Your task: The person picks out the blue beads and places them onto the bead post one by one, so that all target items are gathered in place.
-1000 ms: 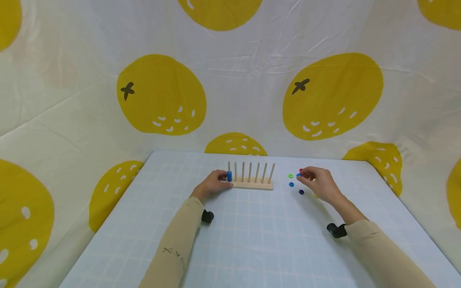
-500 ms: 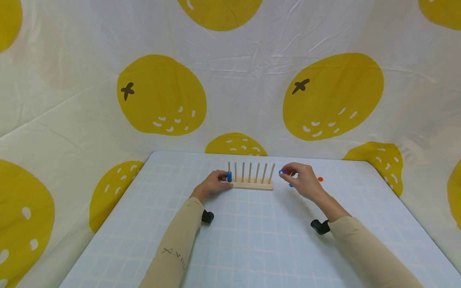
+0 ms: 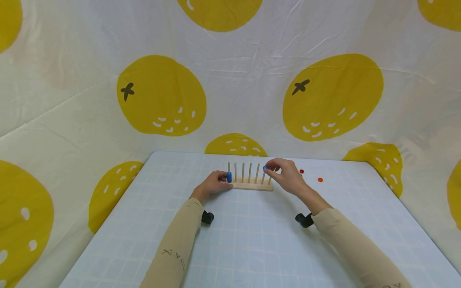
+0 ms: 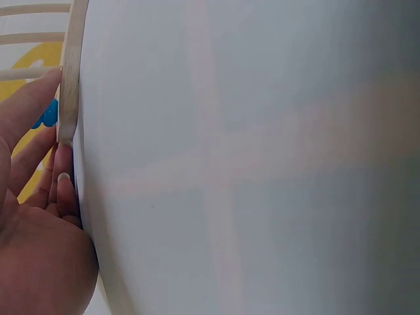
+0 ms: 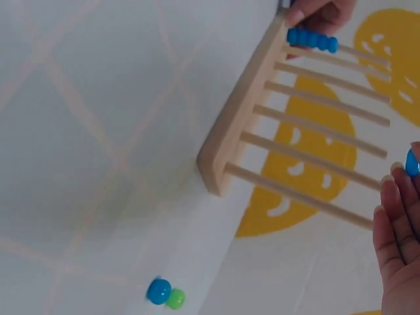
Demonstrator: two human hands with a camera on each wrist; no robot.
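Note:
A wooden peg rack (image 3: 252, 186) with a row of upright pegs stands on the table. Several blue beads (image 3: 229, 177) are stacked on its leftmost peg; the right wrist view shows the same blue stack (image 5: 312, 41). My left hand (image 3: 213, 186) grips the rack's left end, its thumb (image 4: 33, 102) on the base beside the pegs. Between thumb and fingers, my right hand (image 3: 288, 176) pinches a blue ring-shaped bead (image 3: 265, 168) above the right-hand pegs. Only the edge of that blue bead (image 5: 412, 163) shows in the right wrist view.
Right of the rack lie a red bead (image 3: 301, 171) and an orange-red bead (image 3: 320, 179). In the right wrist view a blue bead (image 5: 159, 291) and a green bead (image 5: 175, 299) rest on the table. A fruit-patterned cloth (image 3: 245, 88) hangs behind the table.
My right hand has carried the pinched blue bead left, from among the loose beads to over the rack's right-hand pegs. The left hand stays at the rack's left end.

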